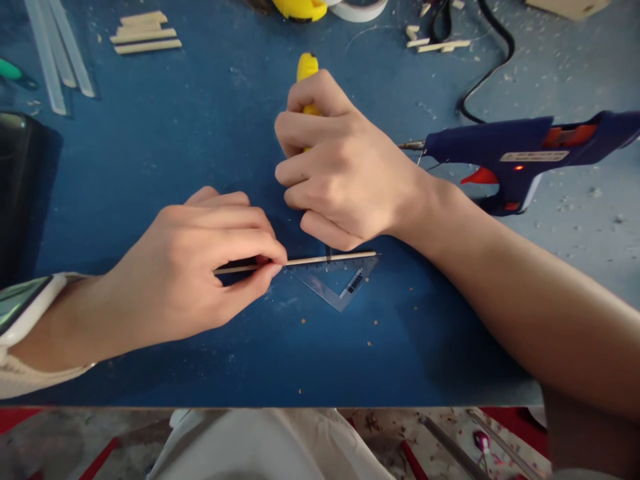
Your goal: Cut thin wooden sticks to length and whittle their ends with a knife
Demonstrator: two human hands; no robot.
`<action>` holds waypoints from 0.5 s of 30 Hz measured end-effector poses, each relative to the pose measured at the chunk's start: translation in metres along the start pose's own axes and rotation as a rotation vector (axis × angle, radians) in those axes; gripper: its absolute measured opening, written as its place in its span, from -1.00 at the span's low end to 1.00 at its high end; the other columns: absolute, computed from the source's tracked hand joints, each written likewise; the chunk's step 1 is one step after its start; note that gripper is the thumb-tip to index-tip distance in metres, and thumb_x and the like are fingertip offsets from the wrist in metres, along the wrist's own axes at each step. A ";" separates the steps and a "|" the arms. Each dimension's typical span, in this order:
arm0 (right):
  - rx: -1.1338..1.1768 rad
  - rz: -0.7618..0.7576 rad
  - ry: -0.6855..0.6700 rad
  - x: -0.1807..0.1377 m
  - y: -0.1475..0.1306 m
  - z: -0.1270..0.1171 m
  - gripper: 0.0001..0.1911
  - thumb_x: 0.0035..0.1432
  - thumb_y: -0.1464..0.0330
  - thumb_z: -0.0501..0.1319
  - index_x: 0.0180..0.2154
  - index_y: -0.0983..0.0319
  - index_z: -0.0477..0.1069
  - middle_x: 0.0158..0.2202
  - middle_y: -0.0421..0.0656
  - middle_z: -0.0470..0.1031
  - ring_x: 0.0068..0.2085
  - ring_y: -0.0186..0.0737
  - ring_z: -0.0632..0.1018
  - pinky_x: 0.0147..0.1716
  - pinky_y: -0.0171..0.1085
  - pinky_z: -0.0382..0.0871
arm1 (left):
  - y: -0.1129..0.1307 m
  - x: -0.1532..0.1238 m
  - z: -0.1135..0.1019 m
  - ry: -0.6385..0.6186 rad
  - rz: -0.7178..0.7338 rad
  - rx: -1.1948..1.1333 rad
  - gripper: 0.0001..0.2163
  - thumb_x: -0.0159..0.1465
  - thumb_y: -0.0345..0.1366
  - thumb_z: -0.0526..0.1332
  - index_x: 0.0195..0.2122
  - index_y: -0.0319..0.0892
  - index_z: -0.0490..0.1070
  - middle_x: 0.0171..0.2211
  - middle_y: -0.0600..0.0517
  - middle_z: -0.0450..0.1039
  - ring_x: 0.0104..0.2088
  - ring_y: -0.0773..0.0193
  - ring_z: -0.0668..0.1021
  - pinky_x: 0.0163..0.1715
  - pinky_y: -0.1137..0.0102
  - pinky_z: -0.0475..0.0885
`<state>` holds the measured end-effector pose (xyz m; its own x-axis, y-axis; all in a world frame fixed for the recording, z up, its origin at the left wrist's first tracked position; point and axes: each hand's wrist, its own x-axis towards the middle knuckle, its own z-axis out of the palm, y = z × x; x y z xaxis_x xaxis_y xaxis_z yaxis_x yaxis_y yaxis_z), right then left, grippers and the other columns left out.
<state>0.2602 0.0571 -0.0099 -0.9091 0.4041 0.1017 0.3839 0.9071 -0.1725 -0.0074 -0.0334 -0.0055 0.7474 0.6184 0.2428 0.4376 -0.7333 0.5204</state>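
A: So, left hand (195, 273) fingers were pinched on the thin wooden stick (320, 259), pinning it flat on the bench (165, 147) against the clear set square (336, 283).

B: Right hand (340, 180) was clenched around the yellow knife (307, 69), cutting end hidden, stick just below its fingers. Glue gun (525, 157) sat clear, right of them.

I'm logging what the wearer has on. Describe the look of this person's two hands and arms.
Both hands are bare: no gloves, and no rings that show. The left hand has a wristband at the wrist, white with a dark glossy face, like a smartwatch, and a pale cream sleeve edge beside it. The right hand leads to a forearm bare as far as the frame shows.
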 end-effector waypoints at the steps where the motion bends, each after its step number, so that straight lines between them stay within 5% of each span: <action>1: -0.011 -0.028 0.006 0.001 -0.004 -0.006 -0.35 0.76 0.09 0.28 -0.45 0.23 0.44 -0.34 -0.35 0.59 0.29 -0.17 0.65 0.10 0.02 0.68 | 0.000 0.000 0.000 0.007 0.003 0.000 -0.79 0.79 -0.36 0.31 -0.04 0.01 0.64 -0.14 0.23 0.78 -0.16 0.31 0.71 0.00 0.21 0.48; 5: -0.005 0.016 -0.003 0.004 -0.009 -0.012 -0.39 0.75 0.17 0.29 -0.46 0.19 0.48 -0.35 -0.34 0.57 0.31 -0.16 0.66 0.17 0.03 0.72 | 0.000 0.001 0.001 0.006 -0.006 -0.004 -0.78 0.78 -0.36 0.31 -0.07 0.01 0.66 -0.16 0.22 0.79 -0.19 0.29 0.71 -0.01 0.22 0.48; 12: 0.172 0.138 -0.025 0.000 0.015 0.025 -0.40 0.71 0.05 0.34 -0.42 0.20 0.54 -0.36 -0.37 0.59 0.30 -0.20 0.62 0.03 -0.12 0.64 | -0.001 0.001 -0.002 0.009 0.011 0.013 -0.78 0.77 -0.34 0.31 -0.08 0.01 0.67 -0.17 0.20 0.80 -0.18 0.26 0.74 -0.04 0.17 0.53; 15: 0.169 0.139 -0.010 0.000 0.012 0.022 -0.40 0.70 0.08 0.34 -0.44 0.20 0.52 -0.36 -0.36 0.60 0.34 -0.18 0.61 0.05 -0.14 0.65 | 0.000 0.001 -0.003 0.000 0.012 0.024 -0.77 0.78 -0.35 0.30 -0.08 0.00 0.66 -0.18 0.21 0.79 -0.18 0.27 0.73 -0.01 0.18 0.53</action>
<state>0.2611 0.0652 -0.0338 -0.8511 0.5221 0.0561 0.4739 0.8097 -0.3460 -0.0082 -0.0319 -0.0034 0.7526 0.6095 0.2492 0.4404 -0.7473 0.4977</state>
